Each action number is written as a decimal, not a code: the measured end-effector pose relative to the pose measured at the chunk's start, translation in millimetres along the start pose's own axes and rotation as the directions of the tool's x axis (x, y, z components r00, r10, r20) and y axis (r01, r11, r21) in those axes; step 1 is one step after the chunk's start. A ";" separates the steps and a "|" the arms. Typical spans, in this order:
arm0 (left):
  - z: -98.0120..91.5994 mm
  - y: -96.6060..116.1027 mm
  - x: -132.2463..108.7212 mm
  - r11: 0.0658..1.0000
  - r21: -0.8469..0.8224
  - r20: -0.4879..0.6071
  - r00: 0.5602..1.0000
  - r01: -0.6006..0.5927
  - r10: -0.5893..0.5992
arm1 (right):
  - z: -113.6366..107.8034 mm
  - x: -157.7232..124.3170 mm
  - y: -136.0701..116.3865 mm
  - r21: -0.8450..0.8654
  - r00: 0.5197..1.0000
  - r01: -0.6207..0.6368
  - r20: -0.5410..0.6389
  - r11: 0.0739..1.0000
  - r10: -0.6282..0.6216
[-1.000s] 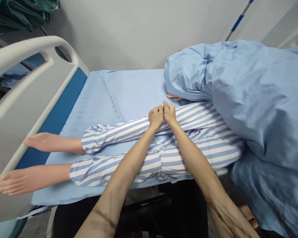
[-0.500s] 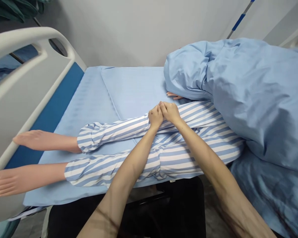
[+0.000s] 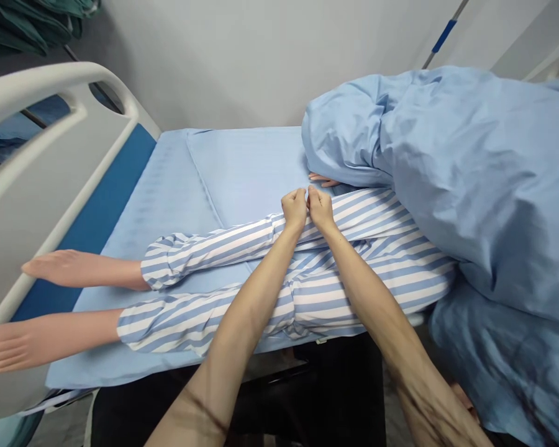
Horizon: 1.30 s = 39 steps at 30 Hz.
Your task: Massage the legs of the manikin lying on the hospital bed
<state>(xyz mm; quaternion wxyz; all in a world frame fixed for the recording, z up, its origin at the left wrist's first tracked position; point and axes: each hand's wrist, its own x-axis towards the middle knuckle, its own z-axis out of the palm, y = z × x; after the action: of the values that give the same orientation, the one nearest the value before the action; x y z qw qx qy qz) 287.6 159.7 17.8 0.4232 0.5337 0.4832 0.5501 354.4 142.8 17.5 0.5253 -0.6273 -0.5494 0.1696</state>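
A figure that looks like a care manikin lies on the bed in blue-and-white striped trousers. My left hand is closed in a fist over its far leg, around the knee. My right hand, also a fist, is just beside it with a narrow gap between the two. Nothing shows in either hand. Whether the fists press on the cloth or hover just over it, I cannot tell. Bare feet stick out of the trouser legs on the left.
A light blue quilt is bunched over the upper body, with a manikin hand poking out. Pale blue sheet covers the mattress. At the left stands the bed's end board. Something black is below the near edge.
Both fists have come slightly apart; before, they touched at the thumbs. The view has shifted a little, and the manikin lies as before.
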 end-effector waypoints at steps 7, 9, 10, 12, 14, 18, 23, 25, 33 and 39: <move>-2.0 -11.2 -9.7 0.973 0.186 -0.022 0.990 -0.136 0.143 | -1.8 -2.8 -4.9 -0.172 0.999 0.024 0.032 0.985 -0.019; -2.8 -13.7 -9.0 0.972 0.182 -0.033 0.987 -0.148 0.157 | -6.6 0.0 -10.4 -0.350 0.995 0.075 0.085 0.934 -0.048; -2.7 -14.7 -8.4 0.972 0.179 -0.035 0.987 -0.149 0.158 | -9.8 1.9 -13.2 -0.436 0.992 0.104 0.114 0.894 -0.060; -2.0 -15.6 -7.5 0.973 0.177 -0.035 0.987 -0.148 0.156 | -16.1 5.5 -16.5 -0.550 0.984 0.156 0.162 0.820 -0.078; -1.2 -15.2 -7.8 0.970 0.191 -0.026 0.987 -0.148 0.156 | -20.8 7.7 -14.4 -0.566 0.977 0.186 0.196 0.803 -0.088; -0.4 -12.8 -11.4 0.954 0.246 0.020 0.985 -0.172 0.172 | -22.3 7.9 3.6 -0.423 0.988 0.123 0.140 0.898 -0.070; 1.4 -9.3 -12.5 0.951 0.264 0.052 0.987 -0.161 0.153 | -20.1 10.1 17.8 -0.162 0.998 0.057 0.015 0.985 -0.056; 4.3 -4.3 -8.8 0.971 0.212 0.058 0.993 -0.114 0.103 | -20.0 11.8 18.1 -0.074 0.999 0.043 -0.004 0.996 -0.044; 28.3 12.3 4.3 0.995 0.001 -0.094 0.990 -0.103 0.103 | -20.0 19.6 22.5 0.131 0.999 -0.025 -0.039 0.991 0.031; 30.5 -6.0 -3.9 0.956 0.258 0.013 0.990 -0.140 0.142 | -28.4 14.7 11.2 -0.200 0.997 -0.034 -0.070 0.979 0.020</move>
<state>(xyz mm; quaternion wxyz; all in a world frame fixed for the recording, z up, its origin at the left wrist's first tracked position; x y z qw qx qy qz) 318.0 159.3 10.1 0.3086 0.6159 0.5125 0.5127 387.5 143.9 24.5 0.4749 -0.6900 -0.5371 0.0991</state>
